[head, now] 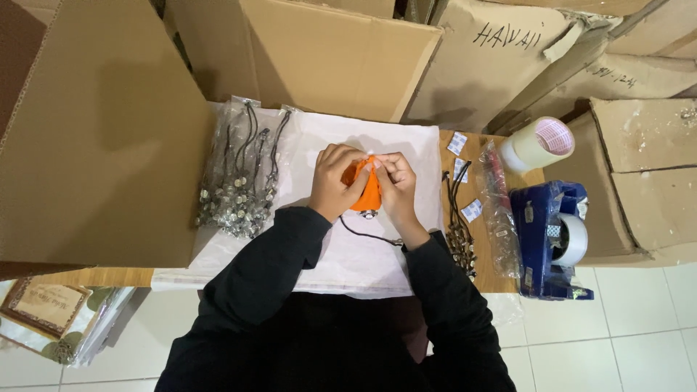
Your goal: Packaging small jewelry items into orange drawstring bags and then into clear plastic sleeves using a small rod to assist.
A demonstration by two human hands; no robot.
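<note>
- Orange pouch is pinched at its top between left hand and right hand, both clamped on it.
- Black cord trails beneath onto the white sheet covering the worktop.

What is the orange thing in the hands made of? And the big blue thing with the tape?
The orange pouch looks like soft cloth: it bunches and folds between the left hand and right hand. The blue tape holder looks like hard, shiny plastic, since light glints off its smooth sides.
</note>
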